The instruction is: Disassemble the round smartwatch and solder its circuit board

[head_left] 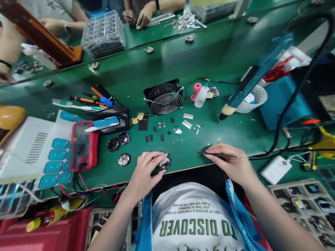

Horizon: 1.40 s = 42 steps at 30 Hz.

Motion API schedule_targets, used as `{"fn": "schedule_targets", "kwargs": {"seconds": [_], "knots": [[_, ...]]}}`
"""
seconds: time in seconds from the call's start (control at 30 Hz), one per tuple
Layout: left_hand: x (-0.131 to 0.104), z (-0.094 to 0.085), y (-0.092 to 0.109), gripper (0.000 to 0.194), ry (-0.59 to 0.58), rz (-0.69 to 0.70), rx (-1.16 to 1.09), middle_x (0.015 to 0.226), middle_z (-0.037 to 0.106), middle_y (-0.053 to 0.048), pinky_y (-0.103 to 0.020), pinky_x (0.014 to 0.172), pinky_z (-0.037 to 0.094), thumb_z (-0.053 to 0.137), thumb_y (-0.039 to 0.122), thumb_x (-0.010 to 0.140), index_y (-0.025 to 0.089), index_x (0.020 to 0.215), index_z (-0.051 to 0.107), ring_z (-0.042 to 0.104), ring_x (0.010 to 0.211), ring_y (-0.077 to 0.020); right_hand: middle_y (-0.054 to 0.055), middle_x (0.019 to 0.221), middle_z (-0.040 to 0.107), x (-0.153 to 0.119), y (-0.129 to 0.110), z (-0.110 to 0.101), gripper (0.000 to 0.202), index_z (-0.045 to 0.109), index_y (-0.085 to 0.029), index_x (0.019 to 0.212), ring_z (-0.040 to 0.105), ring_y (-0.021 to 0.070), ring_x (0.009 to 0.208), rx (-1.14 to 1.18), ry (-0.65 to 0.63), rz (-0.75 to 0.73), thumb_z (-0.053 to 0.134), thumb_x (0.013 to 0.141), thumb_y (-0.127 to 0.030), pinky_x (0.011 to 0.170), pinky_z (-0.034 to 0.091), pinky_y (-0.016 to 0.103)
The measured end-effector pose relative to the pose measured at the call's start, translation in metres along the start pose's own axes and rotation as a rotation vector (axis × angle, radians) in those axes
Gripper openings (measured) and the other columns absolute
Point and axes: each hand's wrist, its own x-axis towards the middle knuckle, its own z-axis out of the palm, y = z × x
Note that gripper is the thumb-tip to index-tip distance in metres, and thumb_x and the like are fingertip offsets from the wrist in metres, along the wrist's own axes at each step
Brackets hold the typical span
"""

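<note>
My left hand is closed on a round watch case at the front edge of the green bench, thumb and fingers at its rim. In my right hand is a pair of dark tweezers, their tips pointing left just above the bench top. Left of my left hand lies an open round watch part with its electronics showing. Beyond it are a dark round watch case and a squarish one. Small black pads and white strips lie scattered farther back.
A fan stands mid-bench, beside a squeeze bottle. A blue electric screwdriver hangs at right over a white tub. At left are a tool holder and a red multimeter. Co-workers' hands are across the bench.
</note>
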Motion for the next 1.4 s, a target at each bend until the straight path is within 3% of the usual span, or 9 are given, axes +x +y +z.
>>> {"fn": "schedule_targets", "kwargs": {"seconds": [0.17, 0.27, 0.4, 0.5, 0.6, 0.73, 0.87, 1.03, 1.4], "knots": [[0.010, 0.033, 0.022, 0.065, 0.114, -0.050, 0.116, 0.125, 0.066, -0.008, -0.041, 0.098, 0.046, 0.078, 0.035, 0.088, 0.029, 0.147, 0.051, 0.060, 0.113, -0.0273, 0.007, 0.085, 0.079, -0.004, 0.003, 0.004, 0.012, 0.077, -0.020, 0.085, 0.076, 0.0201, 0.077, 0.017, 0.064, -0.018, 0.074, 0.093, -0.028, 0.070, 0.063, 0.031], [0.016, 0.031, 0.023, 0.089, 0.014, -0.051, 0.054, 0.143, 0.059, -0.010, -0.045, 0.109, 0.044, 0.082, 0.040, 0.085, 0.033, 0.159, 0.034, 0.054, 0.130, -0.0309, 0.007, 0.091, 0.080, -0.008, 0.002, 0.006, 0.011, 0.079, -0.021, 0.092, 0.078, 0.0205, 0.082, -0.005, 0.063, -0.095, 0.069, 0.095, -0.019, 0.075, 0.065, 0.032], [0.018, 0.025, 0.019, 0.074, -0.126, 0.026, -0.029, 0.146, 0.059, -0.007, -0.047, 0.116, 0.038, 0.066, 0.021, 0.096, 0.037, 0.159, 0.030, 0.045, 0.143, -0.0274, 0.008, 0.105, 0.080, -0.012, 0.002, 0.005, 0.025, 0.079, -0.024, 0.110, 0.078, 0.0222, 0.092, -0.101, -0.017, -0.280, 0.065, 0.096, -0.010, 0.081, 0.065, 0.036], [0.015, 0.031, 0.021, 0.068, -0.027, -0.020, 0.031, 0.130, 0.064, -0.009, -0.049, 0.111, 0.042, 0.074, 0.028, 0.092, 0.032, 0.152, 0.044, 0.053, 0.132, -0.0295, 0.007, 0.105, 0.080, -0.015, 0.002, 0.006, 0.028, 0.077, -0.025, 0.111, 0.077, 0.0222, 0.092, -0.154, -0.013, -0.328, 0.065, 0.094, -0.007, 0.082, 0.065, 0.036], [0.014, 0.037, 0.024, 0.080, 0.091, -0.094, 0.069, 0.125, 0.062, -0.011, -0.049, 0.108, 0.045, 0.086, 0.039, 0.081, 0.028, 0.150, 0.047, 0.056, 0.125, -0.0311, 0.005, 0.097, 0.080, -0.019, 0.000, 0.011, 0.021, 0.075, -0.024, 0.104, 0.078, 0.0217, 0.086, -0.172, 0.065, -0.264, 0.068, 0.092, -0.009, 0.080, 0.066, 0.033], [0.015, 0.030, 0.024, 0.080, 0.001, -0.007, -0.016, 0.148, 0.057, -0.008, -0.047, 0.117, 0.039, 0.074, 0.022, 0.090, 0.032, 0.158, 0.033, 0.046, 0.143, -0.0272, 0.006, 0.097, 0.081, -0.028, -0.009, 0.027, 0.014, 0.068, -0.023, 0.095, 0.080, 0.0220, 0.085, -0.055, 0.134, -0.147, 0.072, 0.091, -0.011, 0.078, 0.067, 0.031], [0.016, 0.030, 0.019, 0.065, 0.007, 0.074, -0.020, 0.138, 0.066, -0.006, -0.047, 0.118, 0.038, 0.065, 0.020, 0.096, 0.031, 0.155, 0.039, 0.051, 0.140, -0.0247, 0.009, 0.101, 0.081, -0.032, -0.018, 0.052, 0.017, 0.068, -0.021, 0.095, 0.079, 0.0250, 0.099, 0.116, 0.003, -0.267, 0.069, 0.091, -0.004, 0.088, 0.067, 0.036], [0.013, 0.037, 0.016, 0.051, 0.097, 0.055, 0.038, 0.129, 0.069, -0.008, -0.046, 0.111, 0.046, 0.064, 0.023, 0.096, 0.026, 0.144, 0.051, 0.060, 0.128, -0.0259, 0.010, 0.103, 0.080, -0.031, -0.015, 0.072, 0.019, 0.068, -0.018, 0.094, 0.078, 0.0243, 0.104, 0.119, 0.008, -0.394, 0.068, 0.090, 0.001, 0.103, 0.061, 0.046], [0.016, 0.040, 0.023, 0.047, 0.084, 0.078, 0.106, 0.134, 0.068, -0.006, -0.043, 0.115, 0.039, 0.066, 0.026, 0.097, 0.024, 0.142, 0.051, 0.057, 0.131, -0.0238, 0.013, 0.106, 0.080, -0.030, -0.006, 0.063, 0.018, 0.070, -0.016, 0.094, 0.077, 0.0239, 0.107, 0.088, -0.080, -0.466, 0.065, 0.091, 0.001, 0.105, 0.061, 0.046]]}}
